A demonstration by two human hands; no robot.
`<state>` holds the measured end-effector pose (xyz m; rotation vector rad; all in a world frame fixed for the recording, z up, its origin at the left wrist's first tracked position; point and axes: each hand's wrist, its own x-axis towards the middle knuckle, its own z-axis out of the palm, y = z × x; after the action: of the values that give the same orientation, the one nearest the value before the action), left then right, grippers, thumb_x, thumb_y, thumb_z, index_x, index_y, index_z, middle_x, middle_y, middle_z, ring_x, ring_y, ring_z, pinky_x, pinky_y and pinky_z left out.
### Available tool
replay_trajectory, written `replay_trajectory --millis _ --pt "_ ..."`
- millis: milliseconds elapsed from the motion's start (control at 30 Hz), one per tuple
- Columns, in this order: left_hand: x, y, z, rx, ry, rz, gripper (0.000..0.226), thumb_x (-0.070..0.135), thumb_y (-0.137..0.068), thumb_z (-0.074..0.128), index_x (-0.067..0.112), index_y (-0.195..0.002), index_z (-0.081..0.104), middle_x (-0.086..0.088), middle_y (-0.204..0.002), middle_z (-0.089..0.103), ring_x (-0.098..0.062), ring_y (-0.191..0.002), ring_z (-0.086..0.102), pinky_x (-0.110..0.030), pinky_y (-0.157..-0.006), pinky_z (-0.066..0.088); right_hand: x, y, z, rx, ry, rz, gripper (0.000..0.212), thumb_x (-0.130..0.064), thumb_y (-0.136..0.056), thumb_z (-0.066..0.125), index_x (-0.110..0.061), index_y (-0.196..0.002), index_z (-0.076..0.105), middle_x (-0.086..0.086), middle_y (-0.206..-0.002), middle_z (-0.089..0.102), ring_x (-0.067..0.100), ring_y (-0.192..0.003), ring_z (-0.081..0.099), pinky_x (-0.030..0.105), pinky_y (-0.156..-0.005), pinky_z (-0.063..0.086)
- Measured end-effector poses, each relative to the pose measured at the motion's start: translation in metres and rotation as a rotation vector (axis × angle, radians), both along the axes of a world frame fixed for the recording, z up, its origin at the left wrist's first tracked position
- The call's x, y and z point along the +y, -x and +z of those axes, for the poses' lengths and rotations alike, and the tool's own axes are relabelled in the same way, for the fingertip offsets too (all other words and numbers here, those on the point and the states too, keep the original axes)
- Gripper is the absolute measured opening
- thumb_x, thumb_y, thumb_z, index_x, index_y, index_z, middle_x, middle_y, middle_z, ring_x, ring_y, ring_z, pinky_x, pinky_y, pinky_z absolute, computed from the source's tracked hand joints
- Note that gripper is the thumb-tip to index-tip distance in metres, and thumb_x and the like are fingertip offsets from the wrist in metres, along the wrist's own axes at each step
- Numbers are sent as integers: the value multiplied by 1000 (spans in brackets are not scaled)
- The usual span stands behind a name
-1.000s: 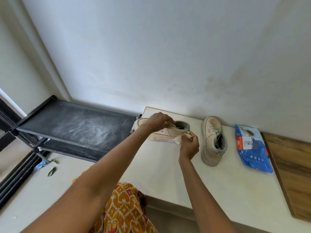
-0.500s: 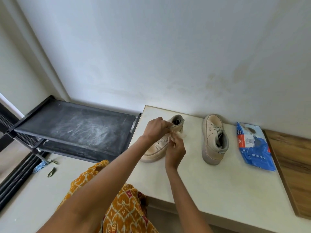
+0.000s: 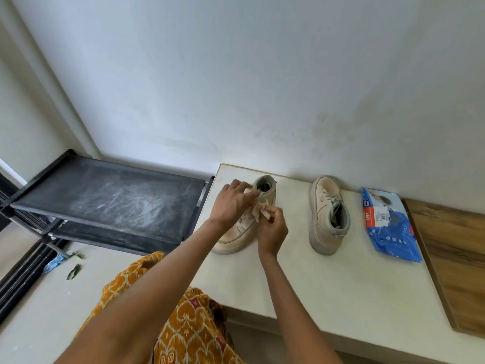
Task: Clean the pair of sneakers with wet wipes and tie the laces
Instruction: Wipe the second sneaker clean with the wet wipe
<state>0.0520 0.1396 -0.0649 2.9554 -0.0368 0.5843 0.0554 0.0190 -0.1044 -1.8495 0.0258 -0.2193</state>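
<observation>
Two beige sneakers standing on a pale counter against a white wall. Left sneaker near the counter's left end, toe pointing toward the near edge, heel opening toward the wall. Right sneaker well apart from it, turned the other way: toe at the wall, heel nearest, laces loose over the tongue.

Left hand over the upper part of the left sneaker, fingers bent down onto the collar and lace area, grip grasping the shoe there. Right hand just beside it, thumb and fingers pinched around a crumpled, soiled wipe, grip clenched on it, the wipe pressed against the sneaker's side below the collar. Whether any lace is caught between the fingers: cannot tell.

Blue pack of wet wipes lying flat to the right of the right sneaker, close to a wooden board at the counter's right end. Black dusty rack to the left of the counter, touching its corner. Orange patterned cloth at the bottom, between the forearms.
</observation>
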Motion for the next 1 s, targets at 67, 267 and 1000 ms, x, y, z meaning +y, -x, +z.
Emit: replay_trajectory --millis 67,267,1000 --pt "2 -2 3 -8 2 7 37 20 -77 75 25 -113 68 -13 -130 56 -35 -118 52 -44 -92 44 -1 -18 7 71 48 -75 16 -11 -85 62 -17 -99 69 5 -95 68 23 -88 61 24 -67 39" --pt "7 -4 -1 -43 -64 5 35 23 -79 73 32 -113 67 -14 -142 45 -35 -134 39 -52 -111 19 26 -56 48 98 -8 -160 17 -26 -85 66 -17 -97 74 6 -99 72 24 -94 63 28 -71 45" --pt "11 -4 -16 -117 75 -3 31 21 -80 72 26 -110 68 -14 -137 50 -38 -131 41 -53 -110 19 -4 -20 -14 65 204 -156 15 -14 -82 68 -14 -95 74 15 -88 66 32 -89 59 35 -76 46"
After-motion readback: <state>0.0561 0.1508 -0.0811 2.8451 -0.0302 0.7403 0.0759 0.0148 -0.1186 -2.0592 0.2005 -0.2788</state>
